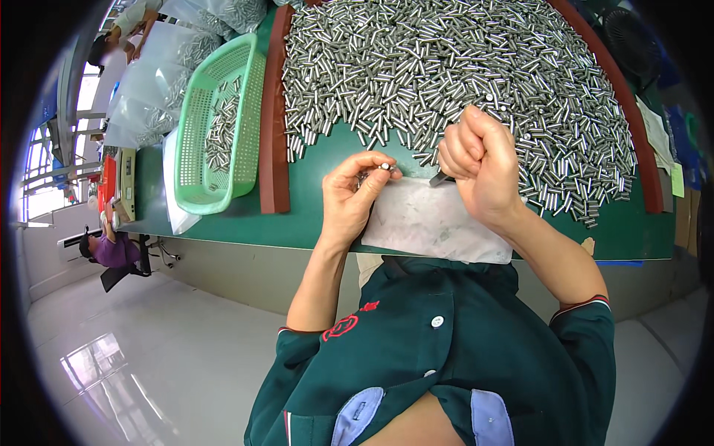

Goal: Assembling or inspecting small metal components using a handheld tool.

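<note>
In the green basket (251, 111) lie loose metal pins (222, 137).

Main pin pile (446, 74) sits on the surface (227, 232) ahead of me, between the left bar (274, 149) and the right bar (632, 119). Cloth (428, 221) is at the near edge, between the pile and me. My left hand (344, 197) is at the cloth's far-left corner, right hand (487, 167) over its far-right part. Basket (252, 134) is just left of the left bar, loose pins (221, 137) in it. Bags (155, 85) lie left of and behind the basket. Fan (631, 37) is beyond the right bar, far right.
</note>
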### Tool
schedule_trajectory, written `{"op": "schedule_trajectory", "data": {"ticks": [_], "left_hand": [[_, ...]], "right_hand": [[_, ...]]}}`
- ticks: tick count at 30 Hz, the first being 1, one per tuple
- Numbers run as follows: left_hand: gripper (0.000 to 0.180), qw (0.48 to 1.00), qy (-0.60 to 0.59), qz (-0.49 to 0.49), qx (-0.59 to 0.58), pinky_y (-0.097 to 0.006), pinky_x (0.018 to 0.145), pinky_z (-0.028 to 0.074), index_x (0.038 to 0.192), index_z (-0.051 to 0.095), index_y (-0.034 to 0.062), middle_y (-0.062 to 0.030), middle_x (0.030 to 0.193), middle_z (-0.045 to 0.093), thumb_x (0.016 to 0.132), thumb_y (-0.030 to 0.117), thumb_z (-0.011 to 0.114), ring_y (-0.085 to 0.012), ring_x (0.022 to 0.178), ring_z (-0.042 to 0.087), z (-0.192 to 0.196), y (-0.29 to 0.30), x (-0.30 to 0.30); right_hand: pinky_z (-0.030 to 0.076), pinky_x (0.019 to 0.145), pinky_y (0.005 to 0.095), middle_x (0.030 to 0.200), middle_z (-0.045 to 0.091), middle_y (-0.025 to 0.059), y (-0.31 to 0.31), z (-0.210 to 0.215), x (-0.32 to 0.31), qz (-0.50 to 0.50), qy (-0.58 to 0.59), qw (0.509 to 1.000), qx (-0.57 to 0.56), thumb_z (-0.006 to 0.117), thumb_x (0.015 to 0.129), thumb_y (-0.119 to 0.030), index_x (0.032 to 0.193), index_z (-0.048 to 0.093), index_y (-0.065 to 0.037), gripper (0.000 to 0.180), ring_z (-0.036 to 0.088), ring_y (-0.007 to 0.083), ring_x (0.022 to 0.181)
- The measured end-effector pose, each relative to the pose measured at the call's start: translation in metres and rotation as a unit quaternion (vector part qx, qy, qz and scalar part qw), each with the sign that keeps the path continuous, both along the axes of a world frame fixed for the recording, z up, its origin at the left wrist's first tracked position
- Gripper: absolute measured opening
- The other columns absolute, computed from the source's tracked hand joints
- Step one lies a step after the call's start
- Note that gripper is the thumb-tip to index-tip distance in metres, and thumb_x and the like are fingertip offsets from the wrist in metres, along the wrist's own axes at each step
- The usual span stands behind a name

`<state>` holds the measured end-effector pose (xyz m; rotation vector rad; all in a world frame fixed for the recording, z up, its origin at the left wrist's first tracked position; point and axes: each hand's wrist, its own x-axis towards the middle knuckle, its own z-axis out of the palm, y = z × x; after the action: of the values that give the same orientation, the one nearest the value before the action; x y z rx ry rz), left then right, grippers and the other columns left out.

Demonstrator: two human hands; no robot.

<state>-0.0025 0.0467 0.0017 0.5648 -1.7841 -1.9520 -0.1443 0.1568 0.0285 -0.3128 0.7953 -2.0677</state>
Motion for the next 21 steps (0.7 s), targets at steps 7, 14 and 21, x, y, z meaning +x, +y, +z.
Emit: {"op": "schedule_trajectory", "data": {"ticks": [7, 14, 21], "left_hand": [[0.011, 1.0, -0.015, 0.001, 0.022, -0.018, 0.056, 0.039, 0.091, 0.057, -0.0013, -0.0042, 0.083, 0.059, 0.082, 0.005, 0.053, -0.0068, 0.07, 0.052, 0.002, 0.002, 0.003], [0.012, 0.931, -0.19, -0.116, -0.291, -0.022, 0.049, 0.035, 0.088, 0.057, -0.0022, -0.0044, 0.064, 0.049, 0.077, -0.001, 0.053, -0.0092, 0.054, 0.045, 0.036, 0.025, 0.006], [0.018, 0.922, -0.144, -0.046, -0.356, -0.024, 0.047, 0.036, 0.097, 0.055, -0.0033, -0.0048, 0.064, 0.05, 0.083, 0.004, 0.047, -0.0107, 0.052, 0.044, 0.022, 0.026, 0.015]], "right_hand": [[0.016, 0.039, 0.0238, 0.041, 0.024, -0.0026, 0.002, 0.003, 0.0, 0.016, 0.036, 0.999, 0.03, 0.032, 0.087, -0.021, 0.052, 0.026, -0.013, 0.037, 0.016, 0.0072, 0.038], [0.016, 0.038, 0.023, 0.042, 0.026, -0.0025, 0.001, 0.001, 0.002, 0.022, 0.018, 1.0, 0.006, 0.036, 0.087, -0.021, 0.051, 0.028, -0.012, 0.037, 0.017, 0.0063, 0.038], [0.016, 0.037, 0.022, 0.042, 0.029, -0.0022, 0.0, -0.004, 0.008, 0.031, 0.013, 0.999, -0.011, 0.04, 0.085, -0.019, 0.049, 0.029, -0.01, 0.039, 0.019, 0.0052, 0.037]]}}
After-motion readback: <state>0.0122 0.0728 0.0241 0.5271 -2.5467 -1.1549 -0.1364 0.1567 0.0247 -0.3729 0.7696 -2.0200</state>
